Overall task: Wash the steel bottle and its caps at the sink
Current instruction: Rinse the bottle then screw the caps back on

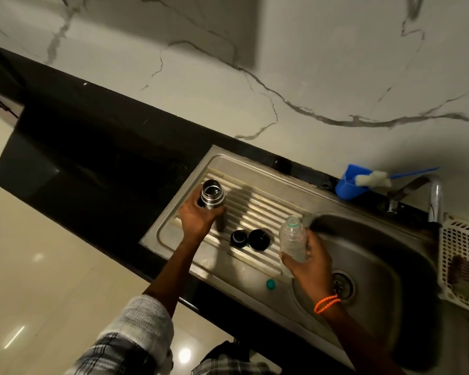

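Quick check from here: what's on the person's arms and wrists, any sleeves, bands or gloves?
No gloves. The left arm wears a pale checked sleeve rolled above the forearm, showing its light mesh-like inner side. The right wrist carries a doubled orange bead band; no sleeve shows on that forearm.

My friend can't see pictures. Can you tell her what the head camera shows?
A person's left hand holds an open steel bottle on a sink's drainboard, and the right hand holds a clear plastic bottle. Two black caps lie between them.
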